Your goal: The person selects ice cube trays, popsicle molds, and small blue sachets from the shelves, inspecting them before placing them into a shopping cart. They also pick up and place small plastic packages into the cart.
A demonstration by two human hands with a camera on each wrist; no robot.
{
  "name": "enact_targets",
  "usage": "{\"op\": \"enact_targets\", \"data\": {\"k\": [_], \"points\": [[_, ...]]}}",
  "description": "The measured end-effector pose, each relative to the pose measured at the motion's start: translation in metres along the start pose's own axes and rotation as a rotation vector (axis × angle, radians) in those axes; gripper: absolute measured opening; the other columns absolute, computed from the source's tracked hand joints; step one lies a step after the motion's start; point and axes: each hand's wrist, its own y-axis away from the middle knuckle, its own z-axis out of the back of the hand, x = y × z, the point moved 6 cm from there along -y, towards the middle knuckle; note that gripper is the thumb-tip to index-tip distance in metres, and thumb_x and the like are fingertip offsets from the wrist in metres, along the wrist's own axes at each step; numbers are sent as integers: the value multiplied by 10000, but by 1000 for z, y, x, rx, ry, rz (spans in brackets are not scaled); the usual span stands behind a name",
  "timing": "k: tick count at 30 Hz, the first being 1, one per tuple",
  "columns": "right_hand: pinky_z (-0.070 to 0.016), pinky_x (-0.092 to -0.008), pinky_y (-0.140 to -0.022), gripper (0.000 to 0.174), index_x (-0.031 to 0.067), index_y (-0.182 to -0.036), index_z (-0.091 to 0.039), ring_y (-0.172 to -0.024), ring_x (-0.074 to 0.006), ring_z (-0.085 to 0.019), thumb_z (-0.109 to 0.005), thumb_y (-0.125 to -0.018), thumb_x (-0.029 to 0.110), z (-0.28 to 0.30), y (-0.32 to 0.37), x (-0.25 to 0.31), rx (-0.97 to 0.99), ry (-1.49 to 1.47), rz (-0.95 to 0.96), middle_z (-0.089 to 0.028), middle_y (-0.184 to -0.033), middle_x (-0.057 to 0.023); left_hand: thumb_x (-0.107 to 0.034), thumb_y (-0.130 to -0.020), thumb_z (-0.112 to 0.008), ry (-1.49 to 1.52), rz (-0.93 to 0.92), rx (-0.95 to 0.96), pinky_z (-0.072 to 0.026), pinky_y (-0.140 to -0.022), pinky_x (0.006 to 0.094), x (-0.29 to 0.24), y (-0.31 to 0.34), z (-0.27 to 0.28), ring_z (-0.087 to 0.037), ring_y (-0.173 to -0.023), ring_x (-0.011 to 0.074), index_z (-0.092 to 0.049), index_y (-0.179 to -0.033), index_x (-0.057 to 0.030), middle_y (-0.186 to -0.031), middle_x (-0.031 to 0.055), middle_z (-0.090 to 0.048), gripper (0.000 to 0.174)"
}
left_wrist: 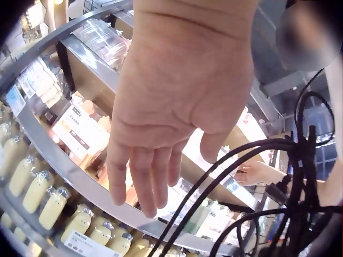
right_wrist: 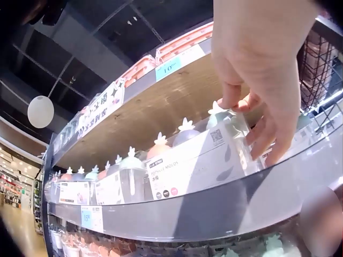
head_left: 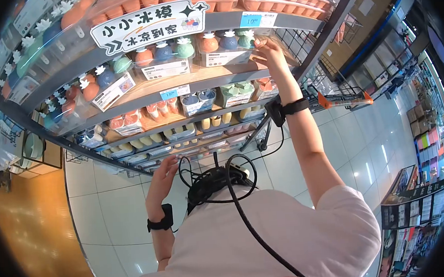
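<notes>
On the upper shelf, my right hand (head_left: 270,53) touches the right end of a clear pack of ice molds (head_left: 226,58) with orange, blue and green tops. In the right wrist view its thumb and index finger meet at the green top (right_wrist: 218,115), and the other fingers of the hand (right_wrist: 262,85) bend down beside the pack's clear side. The pack (right_wrist: 187,166) stands upright behind the shelf edge. My left hand (head_left: 164,178) hangs in front of the lower shelves, holding nothing; in the left wrist view the hand (left_wrist: 166,107) has loosely extended fingers.
Similar mold packs (head_left: 165,68) line the same shelf, with orange trays (head_left: 284,3) above and yellow molds (left_wrist: 53,209) lower down. Black cables (head_left: 245,209) loop at the chest. An orange-handled cart (head_left: 345,101) stands right of the shelf.
</notes>
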Motion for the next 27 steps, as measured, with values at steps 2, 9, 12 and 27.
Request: {"op": "enact_targets", "data": {"k": [2,9,12,27], "points": [[-487,-307,-741,219,113,-789,-503,-826,-114,-566,-635,-852,276,1,3,5,-19,-39,-8,-599,-894,3,-194,-921,-518,-4,9,11,-437,-869,337,-4,4,2,-562,-1054,246,-468,-1222,-49,-1117,148,-597,338],[-515,-307,-715,189,93,-790,-514,-800,-133,-576,-638,-849,223,30,40,26,-154,-111,45,-560,-851,-3,-174,-929,-504,-135,-13,-9,-432,-881,327,-38,-4,24,-566,-1040,231,-473,-1209,-23,-1126,143,-591,320],[-507,-284,-680,170,96,-791,-522,-779,-115,-562,-630,-854,211,49,66,21,-219,-134,50,-555,-839,4,-171,-929,-499,150,-197,99,-377,-946,298,-58,-24,23,-514,-1105,190,-461,-1219,-12,-1202,127,-548,333],[-401,-200,-683,138,98,-807,-472,-741,-40,-455,-550,-906,156,124,313,69,-435,-86,168,-529,-866,21,-310,-904,-532,655,-103,708,-411,-942,446,-182,-28,-144,-400,-1238,327,-133,-1419,-89,-1399,177,-303,688]]}}
